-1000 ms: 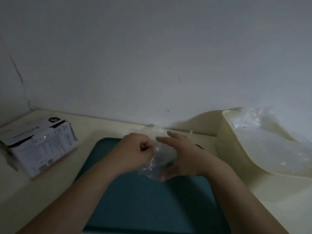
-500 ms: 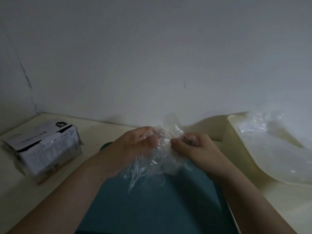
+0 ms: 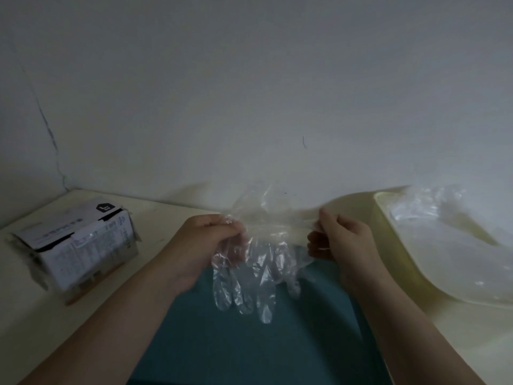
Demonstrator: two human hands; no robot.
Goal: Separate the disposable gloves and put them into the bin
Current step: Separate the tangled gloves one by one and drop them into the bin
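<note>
**Item: gloves** [image 3: 258,262]. Clear thin plastic, held in the air between both hands above a teal mat [image 3: 249,351]. The cuff edge is stretched left to right. The finger parts hang down toward the mat, so the long axis is roughly vertical. How many layers are stuck together cannot be told; at least two seem to overlap.

**Left hand** [image 3: 205,245]. Fingers curled, pinching the left part of the cuff.

**Right hand** [image 3: 347,243]. Fingers curled, pinching the right part of the cuff. The two hands are pulled apart with the film taut between them.

**Bin** [image 3: 381,215]. Pale yellow, on the surface [image 3: 47,323] to the right of the mat. It already holds a heap of clear film [image 3: 433,212], probably gloves. The right hand is the nearer one, with the rim near it on its outer side.

**Box** [image 3: 80,245]. Printed cardboard, top open, far left, well apart from the hands.

**Obstructions.** Nothing stands between the right hand and the bin rim.

**Step, as judged.** The layers are being peeled apart and are not yet visibly free. A separated glove would travel right, over the rim.
</note>
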